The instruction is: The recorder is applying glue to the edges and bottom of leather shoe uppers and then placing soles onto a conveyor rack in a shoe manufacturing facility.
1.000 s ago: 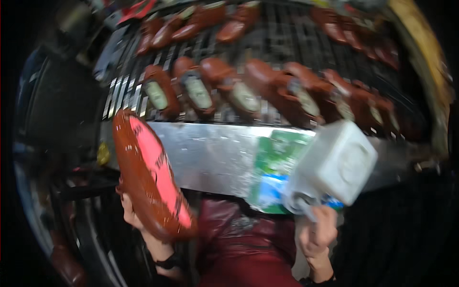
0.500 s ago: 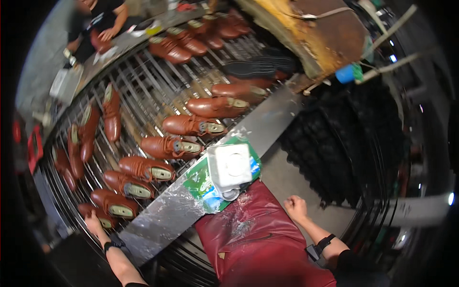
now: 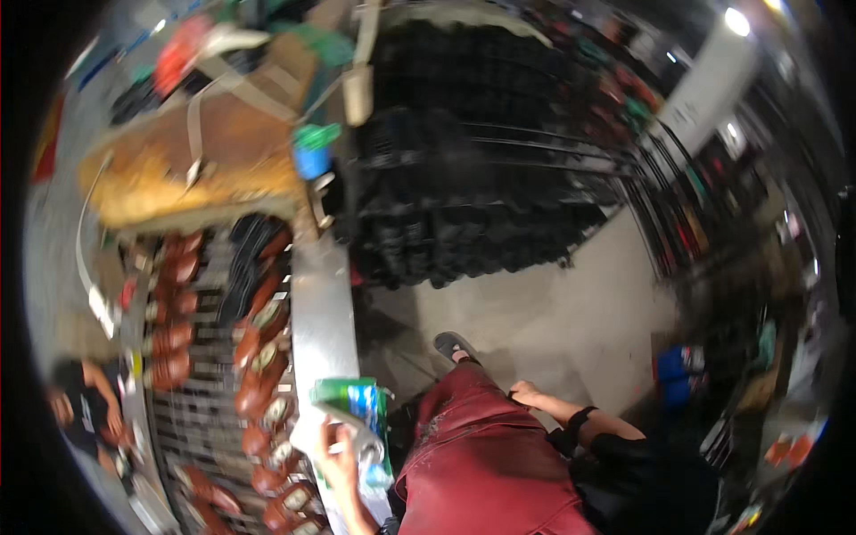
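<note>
My left hand (image 3: 337, 459) is at a white container (image 3: 308, 428) and a grey cylinder (image 3: 364, 441), over a green packet (image 3: 334, 389) on the metal ledge. Motion blurs its fingers, so whether they grip either thing is unclear. Beside the dark red apron (image 3: 486, 455), my right hand (image 3: 526, 393) is closed, fingers curled; what they hold, if anything, is hidden. Left of the ledge, brown leather shoes (image 3: 260, 392) lie in rows on a slatted rack, with black soles (image 3: 247, 263) showing at its far end.
Beyond the ledge (image 3: 323, 303) stands a tall rack of dark shoes (image 3: 481, 223). A worn yellow-brown block (image 3: 192, 169) sits at the rack's far end, next to a blue cup (image 3: 312, 160). Another person (image 3: 94, 406) sits at the far left. Blue boxes (image 3: 679, 374) stand at right.
The view has swung to the right, so the shoe rack now lies at my left. My left hand has left the brown shoe at the near end and moved to the container on the ledge.
</note>
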The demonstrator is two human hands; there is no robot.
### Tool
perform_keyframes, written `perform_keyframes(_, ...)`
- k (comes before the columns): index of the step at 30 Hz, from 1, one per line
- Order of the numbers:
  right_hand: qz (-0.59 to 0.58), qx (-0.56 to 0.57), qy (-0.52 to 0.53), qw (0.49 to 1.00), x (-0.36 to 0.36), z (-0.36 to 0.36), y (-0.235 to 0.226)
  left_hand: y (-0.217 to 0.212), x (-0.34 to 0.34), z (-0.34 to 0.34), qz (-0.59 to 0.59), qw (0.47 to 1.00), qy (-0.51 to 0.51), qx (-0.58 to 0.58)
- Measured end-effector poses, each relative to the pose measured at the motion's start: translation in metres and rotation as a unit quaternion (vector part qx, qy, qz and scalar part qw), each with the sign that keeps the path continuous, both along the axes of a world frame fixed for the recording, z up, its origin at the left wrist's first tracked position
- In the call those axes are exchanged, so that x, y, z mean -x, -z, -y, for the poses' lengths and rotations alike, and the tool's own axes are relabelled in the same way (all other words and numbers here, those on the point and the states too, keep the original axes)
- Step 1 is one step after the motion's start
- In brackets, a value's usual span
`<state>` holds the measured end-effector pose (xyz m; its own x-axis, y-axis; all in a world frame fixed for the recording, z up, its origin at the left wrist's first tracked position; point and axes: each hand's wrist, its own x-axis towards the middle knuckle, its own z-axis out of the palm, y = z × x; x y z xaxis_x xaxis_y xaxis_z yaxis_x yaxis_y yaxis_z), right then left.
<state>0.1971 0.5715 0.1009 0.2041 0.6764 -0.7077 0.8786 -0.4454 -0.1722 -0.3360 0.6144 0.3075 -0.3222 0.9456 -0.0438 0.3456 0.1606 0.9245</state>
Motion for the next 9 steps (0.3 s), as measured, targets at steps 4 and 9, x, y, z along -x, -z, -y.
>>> perform_keyframes(4,-0.107,-0.045,0.133,0.984,-0.053,-0.027,-0.023,-0.021,-0.174,-0.137,0.041,0.923,0.373,0.091)
perform_keyframes(9,-0.208,0.082,0.310,0.924,-0.162,-0.095,0.022,0.055,-0.351,-0.245,-0.124,0.842,0.514,0.111)
